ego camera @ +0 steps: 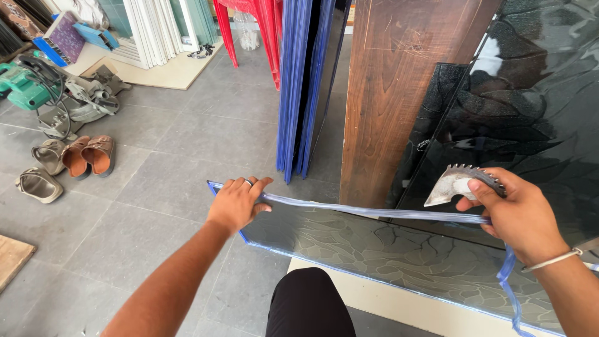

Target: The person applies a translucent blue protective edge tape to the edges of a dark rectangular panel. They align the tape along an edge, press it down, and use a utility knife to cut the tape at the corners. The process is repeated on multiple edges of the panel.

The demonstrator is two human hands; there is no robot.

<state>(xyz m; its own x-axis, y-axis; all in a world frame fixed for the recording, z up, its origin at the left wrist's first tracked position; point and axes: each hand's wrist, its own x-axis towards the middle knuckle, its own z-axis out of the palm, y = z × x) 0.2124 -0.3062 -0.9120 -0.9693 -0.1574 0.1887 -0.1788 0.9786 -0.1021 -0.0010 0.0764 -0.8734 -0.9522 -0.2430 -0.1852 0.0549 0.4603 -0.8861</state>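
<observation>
Blue film (374, 212) stretches taut between the two hands, along the top edge of a dark patterned glass panel (387, 249) that stands on edge in front of the person. The left hand (238, 203) lies over the panel's left end, fingers curled on the edge and pinning the film there; a ring shows on one finger. The right hand (518, 215), well apart from the left, is closed on a toothed blade piece (458, 183), its teeth upward and its point toward the left hand, just above the film. A loose strip of film hangs down below the right wrist, which wears a thin bangle (552, 260). Behind the right hand lean more dark panels (536, 106) and a brown wooden board (399, 93). Far beyond the left hand, sandals (75, 156) and a green power tool (22, 84) lie on the grey tile floor (156, 212).
</observation>
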